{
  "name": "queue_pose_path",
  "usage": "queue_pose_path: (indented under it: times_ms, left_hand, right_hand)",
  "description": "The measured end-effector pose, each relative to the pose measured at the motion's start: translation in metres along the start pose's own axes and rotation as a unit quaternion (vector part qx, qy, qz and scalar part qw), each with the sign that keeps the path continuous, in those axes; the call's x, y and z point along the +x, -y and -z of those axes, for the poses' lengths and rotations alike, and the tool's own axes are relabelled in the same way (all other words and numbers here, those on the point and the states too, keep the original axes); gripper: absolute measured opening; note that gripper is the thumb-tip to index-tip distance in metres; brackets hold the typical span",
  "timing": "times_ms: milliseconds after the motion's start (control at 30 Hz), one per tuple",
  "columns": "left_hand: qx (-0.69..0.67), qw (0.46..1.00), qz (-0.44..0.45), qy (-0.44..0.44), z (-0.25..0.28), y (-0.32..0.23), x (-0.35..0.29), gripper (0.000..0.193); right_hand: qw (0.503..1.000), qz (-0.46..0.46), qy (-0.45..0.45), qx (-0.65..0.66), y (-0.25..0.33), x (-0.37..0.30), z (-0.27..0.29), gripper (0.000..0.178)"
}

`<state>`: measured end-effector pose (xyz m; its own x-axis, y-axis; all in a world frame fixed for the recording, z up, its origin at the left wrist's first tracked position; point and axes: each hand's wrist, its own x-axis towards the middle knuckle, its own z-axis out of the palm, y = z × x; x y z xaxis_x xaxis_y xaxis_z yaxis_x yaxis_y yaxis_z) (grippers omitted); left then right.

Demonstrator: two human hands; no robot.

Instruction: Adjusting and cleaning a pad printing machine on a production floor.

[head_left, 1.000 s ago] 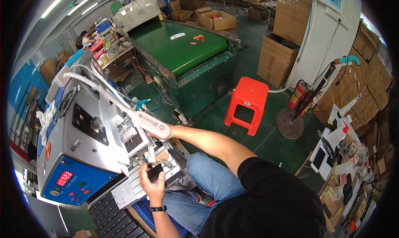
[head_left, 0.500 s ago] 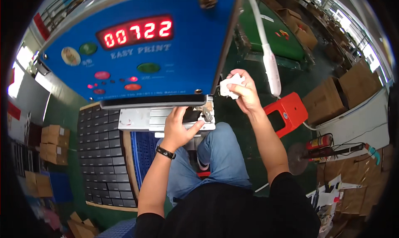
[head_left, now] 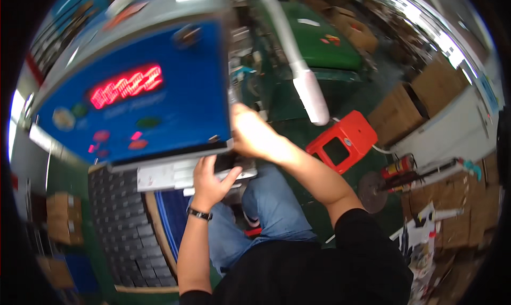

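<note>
A printing machine's blue control panel (head_left: 183, 97), with a lit red display, fills the upper left. Under its lower edge lies a pale metal bed (head_left: 155, 178). My left hand (head_left: 208, 183), a dark band at its wrist, is at this bed, its fingers and thumb around a black flat piece (head_left: 225, 161) that is partly covered by the panel. My right hand (head_left: 254, 132) reaches up beside the panel's right edge. It is smeared by motion, and its fingers are hidden, so what it holds does not show.
Many dark boxes (head_left: 120, 225) stand in rows at the left, beside a blue crate (head_left: 173, 214). At the right are a red stool (head_left: 355, 132), a white hanging lamp-like wand (head_left: 310, 97), cardboard boxes (head_left: 396, 110) and a fire extinguisher (head_left: 396, 166). A green-topped table (head_left: 319, 44) stands behind.
My right hand, which held a crumpled white cloth or tissue in the open, has moved left to behind the panel's edge. The view has shifted; my left hand stays at the bed.
</note>
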<state>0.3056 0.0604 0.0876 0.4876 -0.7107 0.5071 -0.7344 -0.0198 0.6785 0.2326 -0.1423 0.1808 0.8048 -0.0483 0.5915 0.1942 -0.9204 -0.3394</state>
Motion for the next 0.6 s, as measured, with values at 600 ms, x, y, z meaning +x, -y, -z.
queue_pose_path:
  times_ms: [600]
  left_hand:
    - [-0.05,0.999,0.002,-0.005,-0.006,0.02,-0.001,0.072]
  right_hand:
    - [0.51,-0.54,-0.367,0.561,-0.042,-0.248,-0.102,0.01]
